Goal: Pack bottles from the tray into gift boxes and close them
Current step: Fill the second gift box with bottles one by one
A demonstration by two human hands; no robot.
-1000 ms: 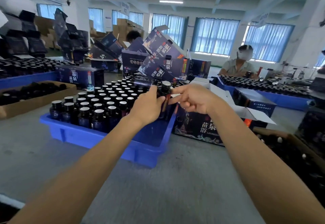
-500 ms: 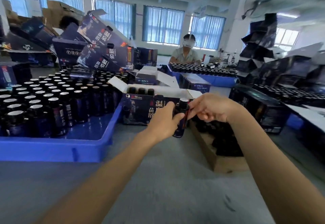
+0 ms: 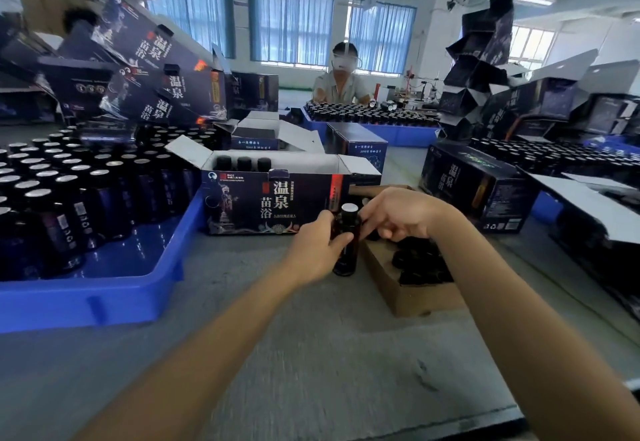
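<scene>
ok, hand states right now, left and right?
Left hand: grips the bottle.
Right hand: curled fingers at the bottle's neck, grip cannot be told.

Of ourselves we saw two arms and two hands. Our left arm [image 3: 214,347] and our right arm [image 3: 512,319] were bare along all their visible length, slim and smooth, blurred toward the lower edge. Our left hand [image 3: 313,253] and right hand [image 3: 398,215] were bare as well. Finer marks were too small to tell.

The grey table [image 3: 311,371] bears a blue tray [image 3: 86,302], an open gift box [image 3: 270,201] and a cardboard carton [image 3: 415,297].
</scene>
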